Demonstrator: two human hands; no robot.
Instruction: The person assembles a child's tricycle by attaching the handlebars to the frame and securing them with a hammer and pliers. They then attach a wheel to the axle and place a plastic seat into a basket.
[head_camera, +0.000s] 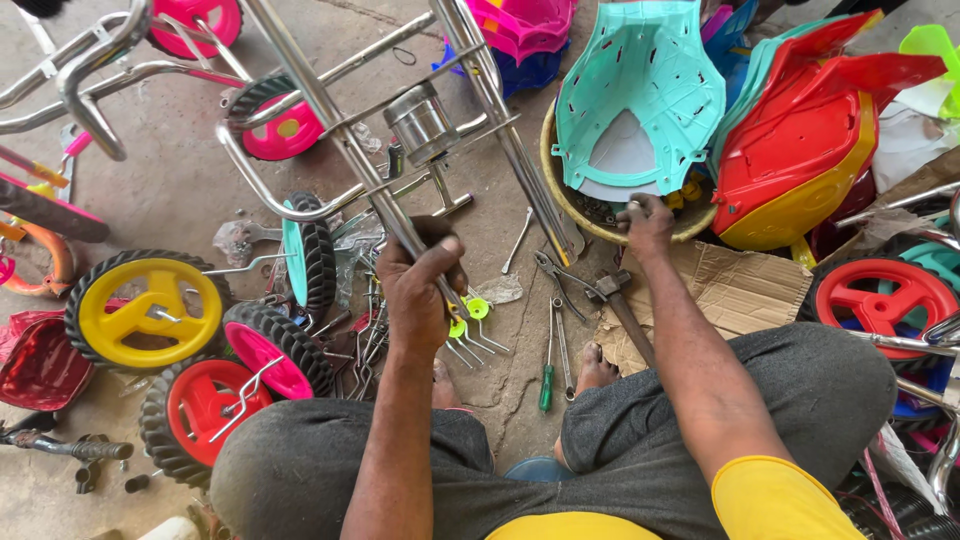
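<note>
Fingers of the left hand clamp the shiny steel frame tube; right hand fingers, curled, dip into the round woven basket. One-handed, the frame could tip.

The right hand hides what its fingertips touch in the basket, whose contents stay unclear beneath the turquoise seat.

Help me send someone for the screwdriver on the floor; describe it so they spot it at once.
Start at the seated person's bare foot between the knees. Just left of it, on the concrete, lies the screwdriver beside loose spanners. It alone has a green handle; the neighbouring tools are bare grey metal.
</note>
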